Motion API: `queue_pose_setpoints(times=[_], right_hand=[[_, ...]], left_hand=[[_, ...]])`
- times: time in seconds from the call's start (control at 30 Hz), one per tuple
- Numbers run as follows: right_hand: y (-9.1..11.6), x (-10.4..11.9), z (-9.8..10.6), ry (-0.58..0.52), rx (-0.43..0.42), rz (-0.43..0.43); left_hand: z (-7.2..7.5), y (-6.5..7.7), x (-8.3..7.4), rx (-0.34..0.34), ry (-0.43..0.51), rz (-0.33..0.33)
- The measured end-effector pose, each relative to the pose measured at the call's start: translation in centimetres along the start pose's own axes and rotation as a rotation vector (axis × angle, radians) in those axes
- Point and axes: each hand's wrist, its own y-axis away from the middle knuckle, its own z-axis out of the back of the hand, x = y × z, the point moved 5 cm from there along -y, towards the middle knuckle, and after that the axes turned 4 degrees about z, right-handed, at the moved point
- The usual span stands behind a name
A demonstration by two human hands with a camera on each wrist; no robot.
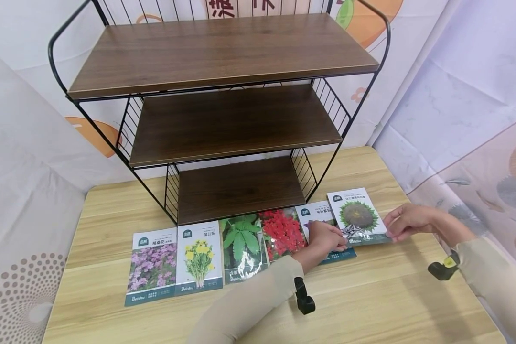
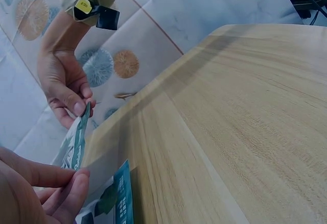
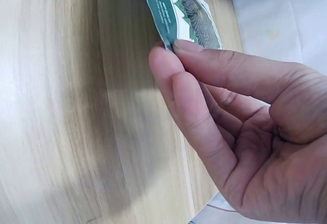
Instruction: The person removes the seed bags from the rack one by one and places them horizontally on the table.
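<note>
A sunflower seed packet [image 1: 358,214] is held slightly above the table at the right end of a row of packets. My right hand [image 1: 409,220] pinches its lower right corner between thumb and fingers, as the right wrist view also shows on the packet [image 3: 171,14]. At the lower left corner, my left hand [image 1: 324,237] pinches the same packet. Under the left hand lies a purple-leaf seed packet [image 1: 314,210], partly covered by that hand and the sunflower packet. To its left is a red-flower packet [image 1: 282,232].
Further left lie a green-leaf packet [image 1: 242,239], a yellow-flower packet [image 1: 199,258] and a purple-flower packet [image 1: 152,267]. Behind the row stands a three-tier rack [image 1: 236,129] with dark wooden shelves and black wire sides. Fabric walls [image 1: 464,95] border the wooden table [image 1: 370,301].
</note>
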Motion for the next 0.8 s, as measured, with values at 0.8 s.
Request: queue_pose_setpoints(times=[0.8], right_hand=[[-0.3, -1.2, 0.2, 0.013, -0.010, -0.118]], left_hand=[[-1.5, -0.2, 0.8, -0.001, 0.052, 0.053]])
